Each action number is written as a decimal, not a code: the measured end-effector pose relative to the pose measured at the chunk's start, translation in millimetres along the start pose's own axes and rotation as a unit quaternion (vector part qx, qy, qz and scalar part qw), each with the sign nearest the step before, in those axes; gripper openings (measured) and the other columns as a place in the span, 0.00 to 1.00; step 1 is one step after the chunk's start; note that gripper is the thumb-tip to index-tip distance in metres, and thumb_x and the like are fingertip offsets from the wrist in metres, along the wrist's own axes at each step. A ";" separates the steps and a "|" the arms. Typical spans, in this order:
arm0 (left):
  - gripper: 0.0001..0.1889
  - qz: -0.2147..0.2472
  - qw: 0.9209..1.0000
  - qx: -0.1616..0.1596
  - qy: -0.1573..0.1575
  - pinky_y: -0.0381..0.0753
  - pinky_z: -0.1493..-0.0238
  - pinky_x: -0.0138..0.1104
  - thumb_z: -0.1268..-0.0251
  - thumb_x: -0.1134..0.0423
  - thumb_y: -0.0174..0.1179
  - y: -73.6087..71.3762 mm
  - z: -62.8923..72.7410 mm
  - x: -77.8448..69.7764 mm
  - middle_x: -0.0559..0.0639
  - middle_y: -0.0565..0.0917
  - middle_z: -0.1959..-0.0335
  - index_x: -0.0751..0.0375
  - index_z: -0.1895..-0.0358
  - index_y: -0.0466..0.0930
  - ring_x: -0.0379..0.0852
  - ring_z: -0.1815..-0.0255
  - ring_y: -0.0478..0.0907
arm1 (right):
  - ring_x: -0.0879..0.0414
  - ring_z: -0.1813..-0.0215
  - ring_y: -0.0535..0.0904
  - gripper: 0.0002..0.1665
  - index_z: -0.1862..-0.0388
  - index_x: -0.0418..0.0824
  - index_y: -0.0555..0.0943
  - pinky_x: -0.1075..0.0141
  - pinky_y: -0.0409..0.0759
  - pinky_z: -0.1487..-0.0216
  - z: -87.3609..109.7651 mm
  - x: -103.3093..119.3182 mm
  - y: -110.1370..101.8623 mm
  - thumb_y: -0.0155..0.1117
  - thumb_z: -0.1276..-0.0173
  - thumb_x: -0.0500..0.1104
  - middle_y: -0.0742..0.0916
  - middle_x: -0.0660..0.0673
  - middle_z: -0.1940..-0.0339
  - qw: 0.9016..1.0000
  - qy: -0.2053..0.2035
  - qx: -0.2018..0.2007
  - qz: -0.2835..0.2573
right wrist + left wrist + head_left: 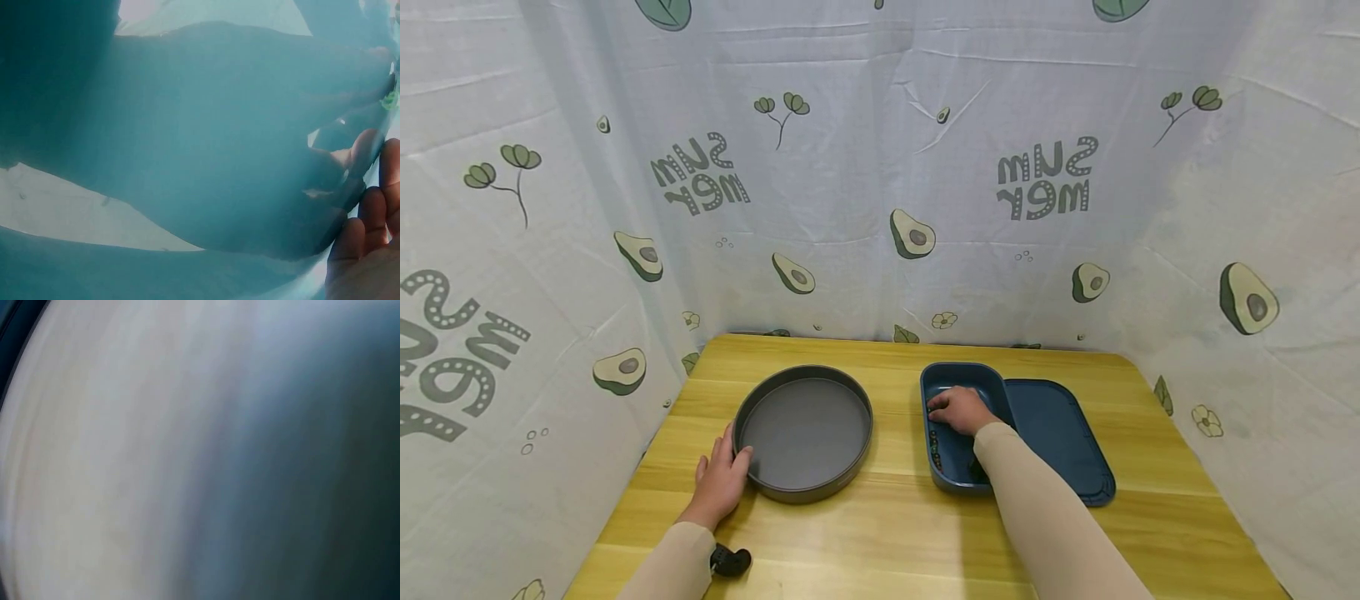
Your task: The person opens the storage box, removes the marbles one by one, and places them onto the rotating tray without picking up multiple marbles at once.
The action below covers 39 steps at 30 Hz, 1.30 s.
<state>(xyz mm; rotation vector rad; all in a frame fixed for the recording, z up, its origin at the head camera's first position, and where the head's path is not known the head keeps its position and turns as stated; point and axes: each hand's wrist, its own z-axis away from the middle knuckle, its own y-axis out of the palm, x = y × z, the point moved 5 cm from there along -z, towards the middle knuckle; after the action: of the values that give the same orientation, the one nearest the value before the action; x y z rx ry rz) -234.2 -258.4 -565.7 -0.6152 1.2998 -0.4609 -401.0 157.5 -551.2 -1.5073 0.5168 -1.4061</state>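
A row of small dark pieces [935,450] lies along the left side of the floor of a deep blue box [957,452], on the right-hand part of a wooden table [880,542]. A person's right hand [958,410] reaches into the box, its fingers bent at the left wall, just beyond the row; whether they pinch a piece, I cannot tell. The right wrist view shows curled fingertips beside a glossy blue surface full of reflections. Well apart from it, the left hand [721,482] rests at the left side of a round grey pan [805,429], fingers loosely extended against the outer wall, thumb at the rim. The pan's bare inside faces up. A flat blue lid [1063,437] lies just beside the box, on its right, partly behind the person's beige sleeve [1045,525]. A black device [731,561] sits at the left wrist, whose own view is a pale and dark blur. Behind the table hangs a white curtain [850,183] printed with avocados, sprigs and reversed "summer" lettering.
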 end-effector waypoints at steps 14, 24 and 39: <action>0.38 0.003 1.000 -0.003 0.003 0.22 0.19 0.66 0.13 0.49 0.38 2.2 -2.0 2.4 0.72 0.44 0.14 0.63 0.13 0.36 0.73 0.13 0.35 | 0.44 0.37 0.83 0.12 0.48 0.44 0.92 0.44 0.78 0.30 2.9 0.4 -3.1 0.72 0.28 0.42 0.91 0.44 0.45 1.000 0.007 0.011 -0.008; 0.38 0.001 1.000 0.003 -0.003 0.20 0.19 0.65 0.12 0.49 0.36 1.2 -1.4 2.9 0.71 0.43 0.13 0.62 0.13 0.34 0.71 0.13 0.34 | 0.47 0.41 0.86 0.15 0.44 0.43 0.91 0.47 0.84 0.36 8.4 6.0 -15.3 0.70 0.27 0.43 0.91 0.43 0.42 0.999 0.016 -0.001 -0.045; 0.38 0.001 1.000 0.006 -0.002 0.20 0.18 0.65 0.12 0.48 0.36 1.6 -3.8 6.4 0.70 0.42 0.13 0.60 0.12 0.33 0.71 0.13 0.34 | 0.40 0.33 0.82 0.20 0.37 0.42 0.87 0.45 0.82 0.34 13.2 46.4 -44.2 0.67 0.23 0.47 0.87 0.39 0.36 0.996 -0.021 -0.033 -0.076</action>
<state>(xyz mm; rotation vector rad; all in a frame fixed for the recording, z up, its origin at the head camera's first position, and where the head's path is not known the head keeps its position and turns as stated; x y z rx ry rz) -236.5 -261.9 -572.0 -0.6050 1.2920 -0.4654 -390.9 143.1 -488.2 -1.6556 0.4343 -1.4821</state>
